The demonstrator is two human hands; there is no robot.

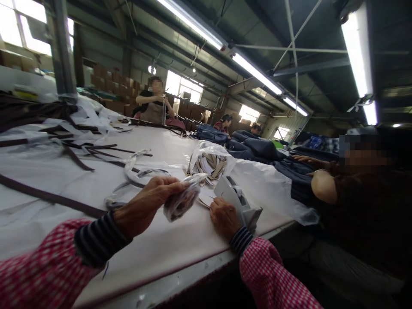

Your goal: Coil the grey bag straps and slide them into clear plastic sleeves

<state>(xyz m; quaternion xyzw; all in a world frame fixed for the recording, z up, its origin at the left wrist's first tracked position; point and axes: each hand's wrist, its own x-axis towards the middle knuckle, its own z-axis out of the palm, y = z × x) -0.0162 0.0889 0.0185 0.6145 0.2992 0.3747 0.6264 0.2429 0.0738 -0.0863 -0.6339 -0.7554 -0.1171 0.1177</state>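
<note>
Here's the left hand (149,201), pinching a clear-bagged coil (180,205) that looks rolled and wrapped already, while just to its right the right hand (224,216) curls against a grey device (236,201), and whether it grips anything I can't tell. Beyond both sits a plastic bag of pale cards (210,166), and out left of the left hand, dark straps (51,196) lie uncoiled and unbagged on the white table (161,253).

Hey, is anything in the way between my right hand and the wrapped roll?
Nothing visible. The roll, held in your left hand, faces your right hand across open space; the grey device stands on the right hand's far side.
</note>
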